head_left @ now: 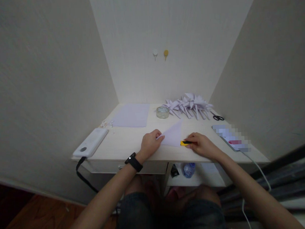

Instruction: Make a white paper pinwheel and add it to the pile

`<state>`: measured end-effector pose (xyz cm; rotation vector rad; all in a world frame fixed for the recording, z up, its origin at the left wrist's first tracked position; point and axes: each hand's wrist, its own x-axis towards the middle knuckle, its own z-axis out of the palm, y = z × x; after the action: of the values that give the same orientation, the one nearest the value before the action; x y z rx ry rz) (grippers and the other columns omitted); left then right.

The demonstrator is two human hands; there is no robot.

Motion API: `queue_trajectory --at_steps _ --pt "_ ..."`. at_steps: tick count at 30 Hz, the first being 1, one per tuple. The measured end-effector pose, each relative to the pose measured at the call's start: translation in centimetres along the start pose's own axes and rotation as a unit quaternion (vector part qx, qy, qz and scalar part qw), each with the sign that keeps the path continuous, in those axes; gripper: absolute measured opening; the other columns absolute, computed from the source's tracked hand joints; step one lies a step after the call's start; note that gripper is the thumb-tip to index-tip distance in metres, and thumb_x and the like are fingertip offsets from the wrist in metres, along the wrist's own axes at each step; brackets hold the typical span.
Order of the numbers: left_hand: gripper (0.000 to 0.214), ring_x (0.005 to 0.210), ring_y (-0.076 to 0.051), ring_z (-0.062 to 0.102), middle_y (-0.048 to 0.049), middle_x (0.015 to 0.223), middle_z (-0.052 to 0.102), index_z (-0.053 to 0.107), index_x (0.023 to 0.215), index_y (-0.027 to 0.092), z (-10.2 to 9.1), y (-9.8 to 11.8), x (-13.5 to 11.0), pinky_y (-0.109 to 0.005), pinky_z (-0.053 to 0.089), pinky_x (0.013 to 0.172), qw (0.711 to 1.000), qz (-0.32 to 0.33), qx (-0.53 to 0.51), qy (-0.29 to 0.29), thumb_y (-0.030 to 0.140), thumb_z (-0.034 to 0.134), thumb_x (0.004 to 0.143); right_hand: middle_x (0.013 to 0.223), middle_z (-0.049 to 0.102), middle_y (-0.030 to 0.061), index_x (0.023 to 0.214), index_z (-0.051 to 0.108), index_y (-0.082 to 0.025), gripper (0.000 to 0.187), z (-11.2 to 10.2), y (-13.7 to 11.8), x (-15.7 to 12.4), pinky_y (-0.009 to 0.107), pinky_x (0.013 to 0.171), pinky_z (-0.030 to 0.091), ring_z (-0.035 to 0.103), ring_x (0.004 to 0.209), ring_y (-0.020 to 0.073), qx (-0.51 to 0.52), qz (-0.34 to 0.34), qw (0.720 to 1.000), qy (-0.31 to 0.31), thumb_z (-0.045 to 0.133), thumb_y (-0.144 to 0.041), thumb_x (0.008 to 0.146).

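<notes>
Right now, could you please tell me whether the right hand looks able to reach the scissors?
Probably yes: nothing visible stands between the right hand and the scissors, though its grip holds a yellow-and-black tool.

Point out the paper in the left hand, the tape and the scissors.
Paper (172,135): head view, middle of its sheet.
Tape (163,115): head view, near side of the roll.
Scissors (218,118): head view, black handles.

Bare forearms (107,196) angled inward, left grip (150,143) and right grip (200,146) near each other, both tightly pinched.
</notes>
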<state>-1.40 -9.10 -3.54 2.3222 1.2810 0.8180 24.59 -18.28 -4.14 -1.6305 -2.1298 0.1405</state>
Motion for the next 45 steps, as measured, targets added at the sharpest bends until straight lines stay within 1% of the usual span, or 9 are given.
queue_trajectory --at_steps 6,9,13,15,18,22,30,37,45 --pt "0.02 0.079 -0.022 0.069 -0.0039 0.082 0.074 0.068 0.089 0.02 -0.2 0.4 0.0 -0.031 0.048 0.072 1.0 -0.007 0.024 -0.001 0.038 0.06 0.088 0.097 0.071 0.0069 0.108 0.076 -0.026 0.032 0.1 0.6 0.4 0.037 0.084 0.05 0.063 0.092 0.0234 -0.004 -0.009 1.0 0.002 0.061 -0.016 0.081" --pt "0.023 0.091 -0.024 0.07 -0.0069 0.098 0.075 0.067 0.103 0.018 -0.3 0.3 0.1 -0.036 0.052 0.083 1.0 0.01 0.026 0.006 0.033 0.061 0.088 0.099 0.07 0.0076 0.109 0.076 -0.025 0.032 0.3 0.7 0.3 0.037 0.085 0.05 0.063 0.093 0.0237 0.009 0.004 1.0 0.002 0.06 -0.017 0.083" --pt "0.039 0.133 -0.024 0.05 -0.0084 0.138 0.059 0.058 0.128 0.019 -0.7 -0.1 0.4 -0.041 0.04 0.112 0.982 0.182 0.038 -0.019 0.019 0.056 0.089 0.101 0.07 0.0078 0.108 0.076 -0.024 0.03 0.4 0.6 0.0 0.038 0.086 0.05 0.063 0.095 0.0242 0.021 0.019 1.0 0.012 0.06 -0.02 0.083" --pt "0.039 0.144 -0.024 0.035 -0.0064 0.147 0.051 0.06 0.128 0.021 -1.1 0.0 0.9 -0.046 0.031 0.118 0.956 0.276 0.056 -0.079 0.014 0.05 0.091 0.102 0.07 0.0077 0.108 0.076 -0.025 0.03 0.5 0.5 -0.1 0.039 0.087 0.05 0.063 0.095 0.0245 0.019 0.021 0.999 0.016 0.06 -0.021 0.084" --pt "0.04 0.147 -0.03 0.027 -0.0059 0.152 0.044 0.059 0.132 0.024 -1.5 0.5 1.9 -0.054 0.028 0.117 0.925 0.328 0.081 -0.172 0.016 0.049 0.093 0.101 0.07 0.0081 0.108 0.076 -0.025 0.03 0.5 0.4 -0.1 0.04 0.087 0.051 0.063 0.095 0.0248 0.014 0.015 1.0 0.019 0.061 -0.021 0.083" --pt "0.042 0.147 -0.033 0.027 -0.0056 0.155 0.039 0.051 0.141 0.029 -0.8 0.6 3.3 -0.058 0.029 0.114 0.912 0.332 0.08 -0.226 0.029 0.041 0.1 0.099 0.07 0.0081 0.109 0.076 -0.025 0.029 0.6 0.5 0.0 0.039 0.085 0.051 0.064 0.094 0.0244 -0.001 0.008 1.0 0.027 0.062 -0.021 0.084" --pt "0.049 0.147 -0.03 0.028 -0.006 0.158 0.035 0.044 0.148 0.024 2.4 -1.5 3.7 -0.05 0.024 0.118 0.914 0.311 0.144 -0.215 0.038 0.025 0.104 0.102 0.069 0.0097 0.111 0.075 -0.022 0.029 0.8 0.3 -0.1 0.04 0.088 0.05 0.062 0.097 0.0257 -0.009 -0.007 1.0 0.017 0.06 -0.018 0.086" --pt "0.051 0.144 -0.028 0.035 -0.0065 0.156 0.038 0.047 0.145 0.025 2.6 -1.4 3.1 -0.048 0.027 0.116 0.921 0.3 0.171 -0.18 0.043 0.022 0.104 0.104 0.069 0.0098 0.112 0.074 -0.022 0.03 0.5 -0.4 -0.5 0.04 0.088 0.05 0.062 0.096 0.0252 0.002 -0.002 1.0 0.004 0.062 -0.019 0.085" --pt "0.051 0.145 -0.029 0.032 -0.0069 0.158 0.035 0.04 0.149 0.031 2.6 -1.6 3.0 -0.049 0.024 0.117 0.908 0.329 0.195 -0.172 0.047 0.022 0.104 0.099 0.071 0.0083 0.104 0.076 -0.024 0.023 1.8 -0.3 -0.1 0.04 0.085 0.05 0.063 0.092 0.0248 -0.012 -0.011 0.999 0.045 0.065 -0.02 0.084"
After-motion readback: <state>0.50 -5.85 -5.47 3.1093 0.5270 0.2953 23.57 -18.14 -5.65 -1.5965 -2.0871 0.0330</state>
